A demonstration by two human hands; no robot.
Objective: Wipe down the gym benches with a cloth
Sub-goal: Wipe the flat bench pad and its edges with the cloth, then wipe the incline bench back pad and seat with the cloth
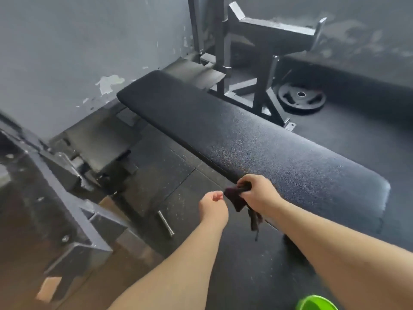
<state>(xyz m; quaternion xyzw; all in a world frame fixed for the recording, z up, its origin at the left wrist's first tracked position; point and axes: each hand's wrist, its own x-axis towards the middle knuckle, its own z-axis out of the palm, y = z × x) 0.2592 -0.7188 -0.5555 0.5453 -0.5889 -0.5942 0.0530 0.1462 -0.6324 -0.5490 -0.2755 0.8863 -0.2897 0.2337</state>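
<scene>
A long black padded gym bench point(257, 139) runs from the upper left toward the right. My right hand point(259, 191) grips a dark cloth point(237, 199) at the bench's near long edge, and part of the cloth hangs down below the hand. My left hand point(212, 208) hovers just left of the cloth with its fingers loosely curled and nothing in them; its fingertips are close to the cloth's end without clearly touching it.
A grey steel rack point(263, 54) stands behind the bench, with a black weight plate point(300, 98) flat on the floor to its right. Another metal frame point(67, 204) fills the left side. A short metal bar point(166, 223) lies on the rubber floor. A green bowl rim point(316, 303) shows at the bottom right.
</scene>
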